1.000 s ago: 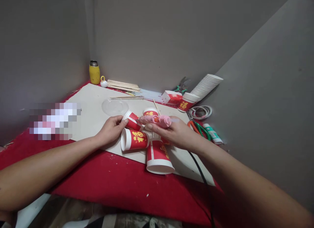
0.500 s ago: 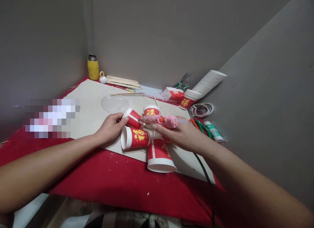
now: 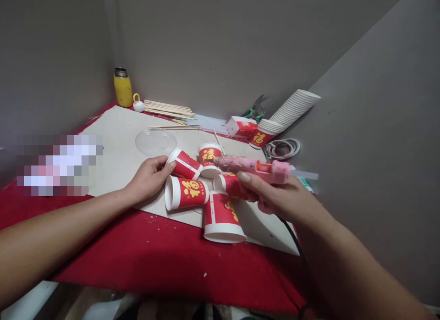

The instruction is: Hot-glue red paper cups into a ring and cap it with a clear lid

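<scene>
On the red bench (image 3: 154, 260), the right hand (image 3: 285, 198) had its fingers wrapped round a glue gun (image 3: 254, 165), nozzle over the cups (image 3: 187, 193) on the board (image 3: 117, 141), while the left hand (image 3: 146, 178) had its fingers half-curled, tips against one cup (image 3: 184, 163); a cup stack (image 3: 292, 110) lay beyond.

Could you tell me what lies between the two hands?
Head view: clustered red paper cups, between left hand and right hand holding the glue gun.

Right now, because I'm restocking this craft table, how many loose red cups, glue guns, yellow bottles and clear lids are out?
Loose red paper cups with gold print: 5
Pink plastic glue gun, in the right hand's grip: 1
Yellow cylindrical bottle with metal cap: 1
Clear round plastic lid: 1
Total: 8
</scene>
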`<control>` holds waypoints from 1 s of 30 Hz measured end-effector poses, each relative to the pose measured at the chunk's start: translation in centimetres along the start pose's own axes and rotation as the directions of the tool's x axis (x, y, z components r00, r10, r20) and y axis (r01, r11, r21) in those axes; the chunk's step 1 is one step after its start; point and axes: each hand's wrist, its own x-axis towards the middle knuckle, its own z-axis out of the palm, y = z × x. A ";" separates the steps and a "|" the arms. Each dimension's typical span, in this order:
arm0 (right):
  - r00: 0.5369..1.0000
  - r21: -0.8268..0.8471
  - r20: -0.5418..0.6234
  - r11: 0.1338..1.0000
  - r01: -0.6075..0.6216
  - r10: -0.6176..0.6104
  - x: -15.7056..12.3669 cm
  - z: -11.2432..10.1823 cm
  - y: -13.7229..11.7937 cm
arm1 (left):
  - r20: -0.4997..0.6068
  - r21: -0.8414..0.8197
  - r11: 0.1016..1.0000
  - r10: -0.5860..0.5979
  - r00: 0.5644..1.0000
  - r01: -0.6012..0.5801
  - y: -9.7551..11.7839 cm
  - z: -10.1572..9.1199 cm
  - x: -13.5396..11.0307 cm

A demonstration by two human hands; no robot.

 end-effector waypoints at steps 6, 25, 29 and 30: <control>0.995 0.090 -0.020 0.992 -0.092 0.094 -1.0 0.0 1.5 | -0.009 0.000 0.999 -0.038 0.999 0.038 0.3 0.1 -0.1; 0.852 0.293 -0.384 0.922 -0.252 0.355 -2.5 -2.7 -1.5 | -0.052 0.025 0.994 -0.106 0.993 0.107 1.2 -0.2 -0.2; 0.867 0.230 -0.367 0.936 -0.264 0.335 -1.9 -3.1 -1.7 | -0.088 0.023 0.994 -0.100 0.991 0.103 1.2 -0.2 -0.2; 0.896 0.173 -0.347 0.958 -0.227 0.275 -1.4 -3.3 -1.5 | -0.097 0.028 0.995 -0.097 0.991 0.100 1.2 -0.2 -0.2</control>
